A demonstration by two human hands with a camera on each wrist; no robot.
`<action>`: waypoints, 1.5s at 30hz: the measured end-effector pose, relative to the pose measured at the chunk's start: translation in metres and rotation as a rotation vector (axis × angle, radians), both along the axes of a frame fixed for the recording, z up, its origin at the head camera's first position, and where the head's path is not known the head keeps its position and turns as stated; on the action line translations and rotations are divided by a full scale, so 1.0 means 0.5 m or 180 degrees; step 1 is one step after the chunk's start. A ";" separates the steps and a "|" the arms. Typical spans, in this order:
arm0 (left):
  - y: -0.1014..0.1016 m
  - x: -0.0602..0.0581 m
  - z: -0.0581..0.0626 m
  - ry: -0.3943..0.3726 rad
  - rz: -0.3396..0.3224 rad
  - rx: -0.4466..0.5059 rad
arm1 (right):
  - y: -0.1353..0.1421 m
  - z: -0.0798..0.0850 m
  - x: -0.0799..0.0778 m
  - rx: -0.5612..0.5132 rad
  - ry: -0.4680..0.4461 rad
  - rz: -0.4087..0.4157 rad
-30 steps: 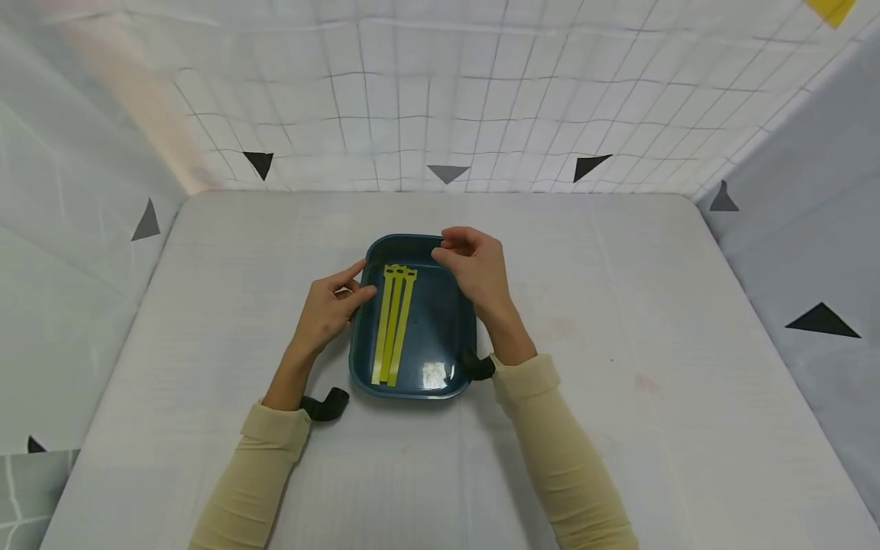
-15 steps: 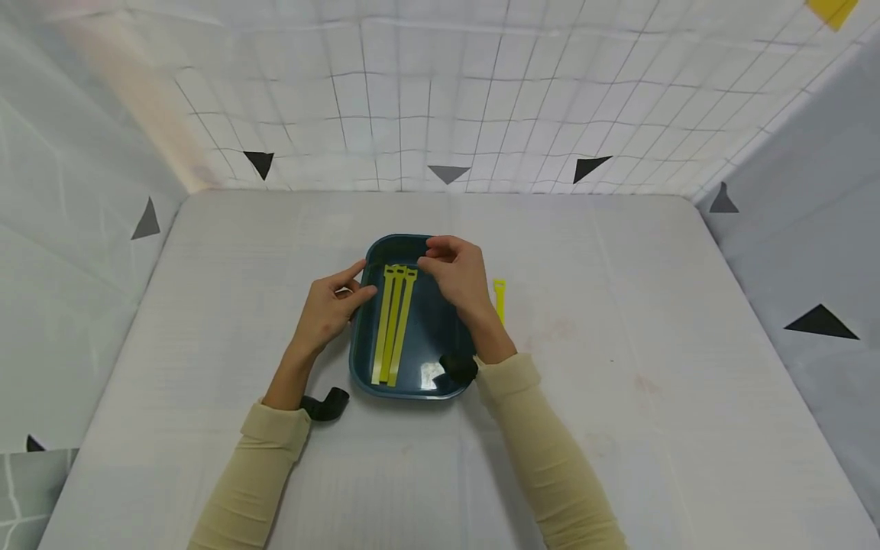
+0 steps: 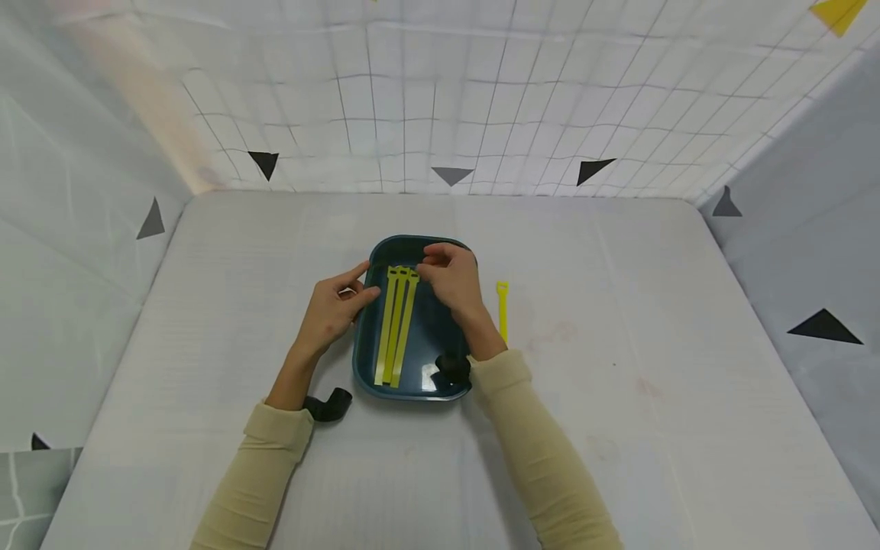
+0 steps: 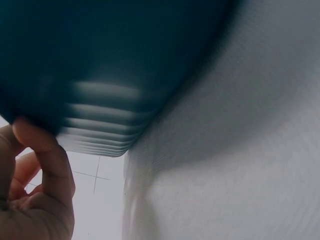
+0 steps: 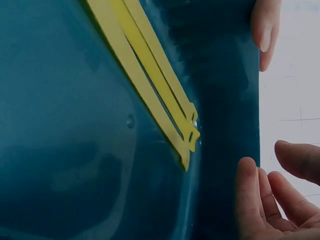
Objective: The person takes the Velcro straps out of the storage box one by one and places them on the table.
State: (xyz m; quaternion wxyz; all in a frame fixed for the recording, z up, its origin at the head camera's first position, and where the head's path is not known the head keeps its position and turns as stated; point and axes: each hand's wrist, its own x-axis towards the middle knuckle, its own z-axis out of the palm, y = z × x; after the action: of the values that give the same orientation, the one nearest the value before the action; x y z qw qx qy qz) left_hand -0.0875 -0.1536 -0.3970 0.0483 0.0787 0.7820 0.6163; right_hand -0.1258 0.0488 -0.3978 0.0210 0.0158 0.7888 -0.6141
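Note:
A dark teal tray (image 3: 433, 328) lies on the white table, with three yellow cable straps (image 3: 395, 328) side by side along its left half. Their slotted heads point to the tray's far end. My left hand (image 3: 331, 312) grips the left rim between thumb and fingers; the left wrist view shows its fingers at the tray's edge (image 4: 100, 50). Over the tray's far right part is my right hand (image 3: 454, 283), its fingertips close to the strap heads. In the right wrist view its thumb and fingers stand apart, nothing between them, beside the straps (image 5: 162, 95).
One more yellow strap (image 3: 503, 313) lies on the table right of the tray, partly hidden by the right forearm. Dark wrist cameras (image 3: 330, 405) sit at both cuffs. A white gridded sheet (image 3: 426, 99) hangs behind the table.
My right hand has moved left over the tray, toward the strap heads. The lone strap on the table has come into view beside it. My left hand keeps its hold on the rim.

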 end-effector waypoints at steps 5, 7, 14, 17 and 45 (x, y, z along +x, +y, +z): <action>0.001 -0.002 -0.002 -0.0012 -0.0015 0.0035 | -0.002 -0.007 -0.001 0.0029 -0.0015 -0.0010; 0.001 -0.003 -0.003 -0.0037 -0.0028 0.0062 | -0.003 -0.010 -0.002 0.0050 -0.0040 -0.0021; -0.001 -0.003 -0.003 -0.0031 -0.0011 0.0083 | -0.012 -0.010 -0.012 0.0099 -0.0118 0.0045; -0.001 -0.003 -0.003 -0.0030 -0.0012 0.0083 | -0.015 -0.008 -0.014 0.0199 -0.0173 0.0044; 0.002 -0.002 -0.004 -0.0068 0.0046 0.0085 | -0.031 -0.050 -0.028 0.1178 -0.0360 0.0274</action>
State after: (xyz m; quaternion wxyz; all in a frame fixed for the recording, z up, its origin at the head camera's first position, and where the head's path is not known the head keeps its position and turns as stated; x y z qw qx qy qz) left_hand -0.0883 -0.1524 -0.3991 0.0511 0.0671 0.7738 0.6278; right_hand -0.1396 0.0332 -0.4227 0.0883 0.0201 0.8857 -0.4553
